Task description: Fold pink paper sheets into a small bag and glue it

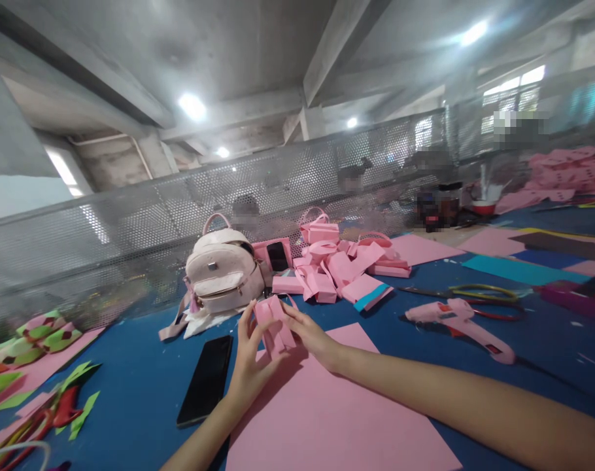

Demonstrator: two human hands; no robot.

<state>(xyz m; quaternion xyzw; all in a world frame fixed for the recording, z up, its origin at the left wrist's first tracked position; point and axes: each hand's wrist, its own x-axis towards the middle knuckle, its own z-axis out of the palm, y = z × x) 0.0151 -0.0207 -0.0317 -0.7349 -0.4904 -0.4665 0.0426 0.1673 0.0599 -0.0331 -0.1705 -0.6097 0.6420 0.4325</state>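
Between both hands is a small pink foam box with a thin strap, like a miniature bag (274, 325). My left hand (252, 347) wraps its left side, thumb below and fingers at the top. My right hand (310, 332) grips it from the right, with some fingers hidden behind it. Below lies a large pink foam sheet (341, 412) on the blue table. A black phone (206, 379) rests just left of my left wrist. Beyond the hands is a pile of pink folded foam pieces (331, 265), one with a blue stripe.
A cream backpack (223, 268) stands at the back. To the right lie a pink glue gun (461, 320) with its cord and scissors (484, 293). Red-handled scissors (37, 425) and green scraps are at left. A perforated metal screen (145, 229) borders the table's far side.
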